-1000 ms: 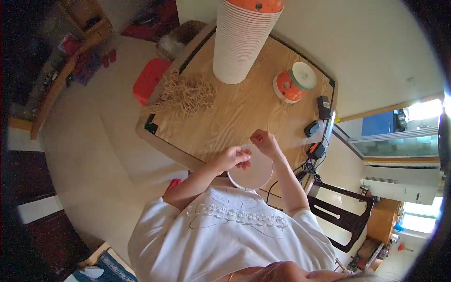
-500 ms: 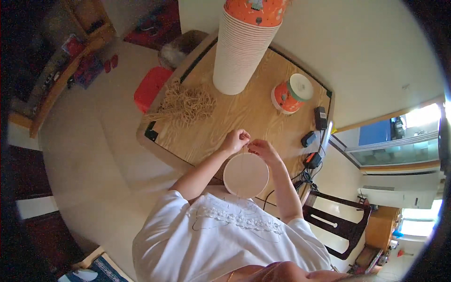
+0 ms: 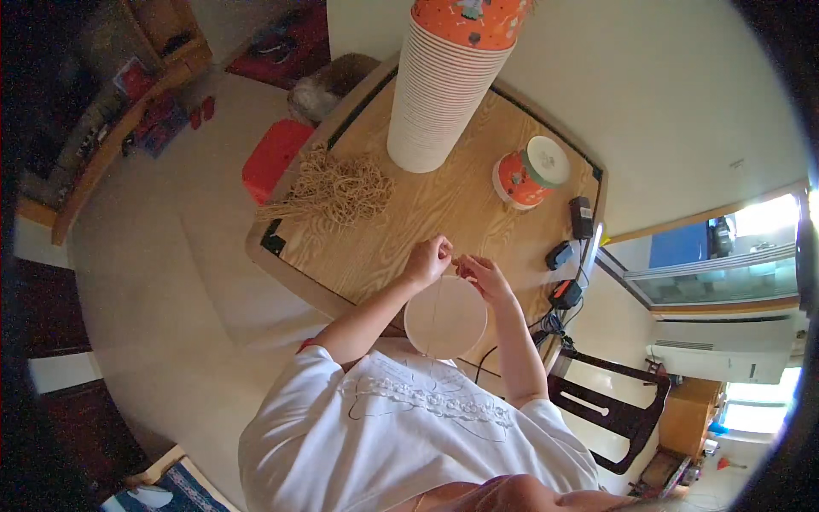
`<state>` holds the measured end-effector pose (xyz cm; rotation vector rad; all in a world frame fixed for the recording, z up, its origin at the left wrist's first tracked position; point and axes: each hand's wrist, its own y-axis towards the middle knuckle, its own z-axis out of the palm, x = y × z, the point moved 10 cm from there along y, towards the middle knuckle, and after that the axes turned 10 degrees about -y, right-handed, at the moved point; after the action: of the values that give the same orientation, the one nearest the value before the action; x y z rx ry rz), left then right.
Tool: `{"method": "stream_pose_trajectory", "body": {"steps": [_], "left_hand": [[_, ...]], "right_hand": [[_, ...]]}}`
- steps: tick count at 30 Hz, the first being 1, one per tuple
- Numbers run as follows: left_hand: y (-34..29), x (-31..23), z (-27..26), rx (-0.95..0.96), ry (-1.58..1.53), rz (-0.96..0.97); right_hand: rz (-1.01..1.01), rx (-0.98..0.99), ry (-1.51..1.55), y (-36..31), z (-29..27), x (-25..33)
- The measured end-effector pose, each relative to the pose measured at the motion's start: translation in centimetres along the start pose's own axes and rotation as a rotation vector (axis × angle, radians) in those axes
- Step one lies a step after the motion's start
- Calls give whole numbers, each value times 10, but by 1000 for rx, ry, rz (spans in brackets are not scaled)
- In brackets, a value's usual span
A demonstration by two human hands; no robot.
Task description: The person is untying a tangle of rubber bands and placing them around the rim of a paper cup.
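Note:
My left hand (image 3: 431,259) and my right hand (image 3: 481,275) meet close together near the table's front edge, fingers pinched. Between them they hold a thin tan cord (image 3: 436,309), though its ends are hidden by the fingers. One strand of it runs down across the pale round face of a paper bucket (image 3: 461,320), which sits between my forearms against the table edge. To the left lies a loose heap of tan cords (image 3: 345,189).
A tall stack of nested white paper buckets (image 3: 435,102) rises at the back, with an orange patterned one on top. Right of it are an orange tub with a pale lid (image 3: 531,173), black adapters (image 3: 581,218) and cables. A dark chair (image 3: 610,405) stands at the right.
The cord strand now shows across the bucket's face, where it was barely visible before. My right hand has shifted slightly right and both hands stay pinched.

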<state>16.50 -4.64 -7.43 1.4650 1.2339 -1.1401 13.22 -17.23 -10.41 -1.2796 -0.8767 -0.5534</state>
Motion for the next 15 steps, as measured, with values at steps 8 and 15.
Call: {"method": "stream_pose_trajectory", "body": {"steps": [8, 15], "left_hand": [[-1, -6, 4, 33, 101, 83], [-3, 0, -14, -47, 277, -3]], "right_hand": [[-79, 47, -132, 16, -13, -15], [-152, 117, -206, 15, -11, -24]]}}
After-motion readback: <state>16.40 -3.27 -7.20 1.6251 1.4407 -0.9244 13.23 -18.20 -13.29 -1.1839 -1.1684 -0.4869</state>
